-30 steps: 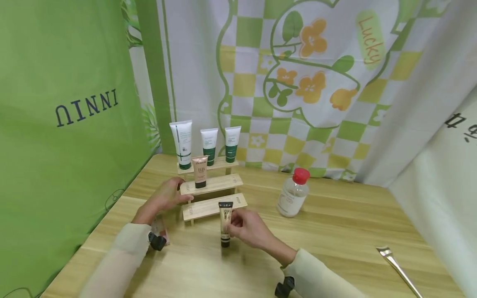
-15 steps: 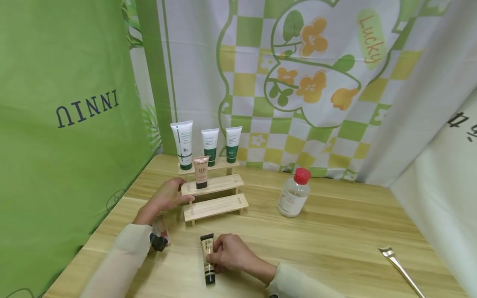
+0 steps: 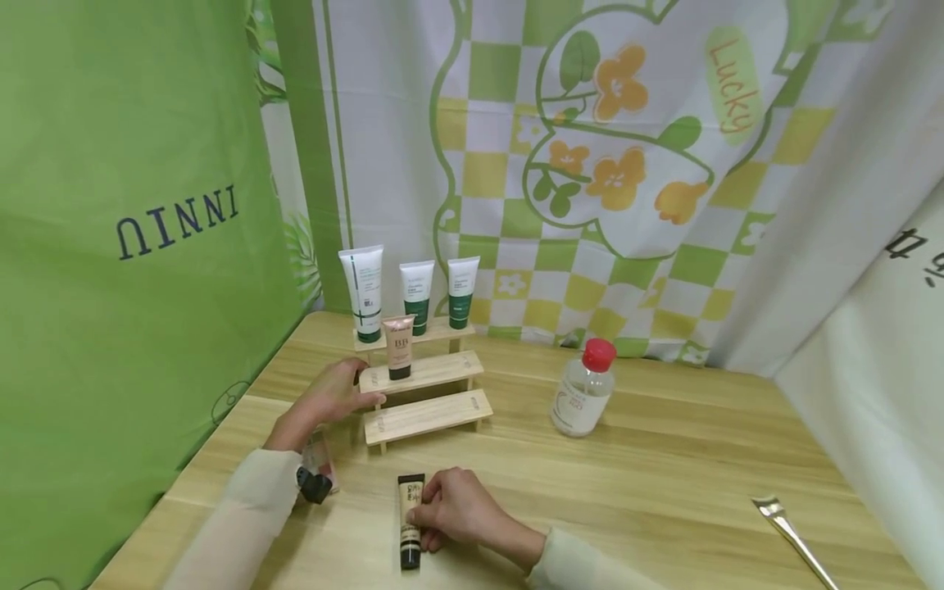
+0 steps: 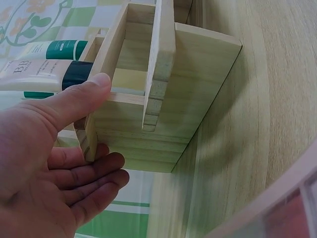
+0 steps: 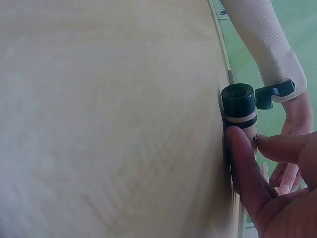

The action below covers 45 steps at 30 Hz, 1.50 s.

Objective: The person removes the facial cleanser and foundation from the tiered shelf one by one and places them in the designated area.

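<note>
My left hand (image 3: pixel 335 393) grips the left end of the middle step of a three-tier wooden display stand (image 3: pixel 428 415). In the left wrist view, the thumb (image 4: pixel 81 99) presses the step's edge and the fingers curl beneath it. Close to the table's near side, my right hand (image 3: pixel 465 510) pinches a small gold tube (image 3: pixel 410 520) with black ends, its cap toward me. The right wrist view shows thumb and fingertips around the tube near its black cap (image 5: pixel 237 100). A pink BB cream tube (image 3: pixel 399 347) stands on the middle step; the lowest step is bare.
White-and-green tubes (image 3: pixel 461 292) stand along the top step. A clear bottle (image 3: pixel 580 403) with a red cap is right of the stand. A metallic tool (image 3: pixel 792 537) lies at the right. Partly behind my left wrist lies a clear-and-pink flat case (image 3: pixel 324 459).
My right hand has brought the gold tube from in front of the lowest step toward me, down onto the table. The left hand keeps its grip on the stand.
</note>
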Each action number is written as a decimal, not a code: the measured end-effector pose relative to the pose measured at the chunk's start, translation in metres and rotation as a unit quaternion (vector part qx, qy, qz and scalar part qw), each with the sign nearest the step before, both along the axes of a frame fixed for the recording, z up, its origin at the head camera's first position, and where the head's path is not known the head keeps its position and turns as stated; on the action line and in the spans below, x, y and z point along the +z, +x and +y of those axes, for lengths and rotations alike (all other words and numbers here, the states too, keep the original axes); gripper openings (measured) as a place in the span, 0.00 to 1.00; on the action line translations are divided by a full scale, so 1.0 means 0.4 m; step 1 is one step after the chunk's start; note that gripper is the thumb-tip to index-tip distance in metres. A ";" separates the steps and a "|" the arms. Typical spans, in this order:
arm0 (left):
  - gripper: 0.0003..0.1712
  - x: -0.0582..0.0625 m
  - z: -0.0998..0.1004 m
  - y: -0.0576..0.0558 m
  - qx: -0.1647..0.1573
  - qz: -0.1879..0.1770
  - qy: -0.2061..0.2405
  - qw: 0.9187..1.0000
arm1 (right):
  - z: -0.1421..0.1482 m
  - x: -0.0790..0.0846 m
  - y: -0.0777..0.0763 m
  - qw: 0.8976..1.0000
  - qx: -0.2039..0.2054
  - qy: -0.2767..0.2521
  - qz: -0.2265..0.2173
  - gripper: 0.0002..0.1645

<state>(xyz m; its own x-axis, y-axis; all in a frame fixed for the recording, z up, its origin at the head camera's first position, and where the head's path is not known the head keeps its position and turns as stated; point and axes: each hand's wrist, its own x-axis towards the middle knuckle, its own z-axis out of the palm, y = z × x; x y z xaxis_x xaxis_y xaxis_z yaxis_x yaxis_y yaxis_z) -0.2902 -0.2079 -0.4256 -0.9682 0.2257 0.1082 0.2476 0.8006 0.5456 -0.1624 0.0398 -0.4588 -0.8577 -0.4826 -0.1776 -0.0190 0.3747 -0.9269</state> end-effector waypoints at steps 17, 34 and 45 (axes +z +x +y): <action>0.31 0.000 0.002 0.002 -0.002 0.006 -0.007 1.000 | 0.038 0.038 -0.070 0.998 -0.014 0.015 0.055 0.14; 0.28 -0.005 -0.005 -0.008 -0.019 0.020 0.003 1.000 | -0.071 0.150 -0.350 0.938 -0.089 0.088 0.323 0.25; 0.26 -0.004 -0.002 -0.008 -0.014 0.007 -0.002 1.000 | -0.093 0.120 -0.355 0.939 -0.118 0.058 0.319 0.15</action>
<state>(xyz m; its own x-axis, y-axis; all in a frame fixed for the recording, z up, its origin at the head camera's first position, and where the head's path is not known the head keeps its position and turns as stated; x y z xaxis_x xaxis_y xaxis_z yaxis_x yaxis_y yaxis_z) -0.2935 -0.2089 -0.4272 -0.9598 0.2536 0.1204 0.2778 0.7953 0.5388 -0.3042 0.0025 -0.4107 -0.8876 -0.2753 0.3692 -0.4605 0.5355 -0.7079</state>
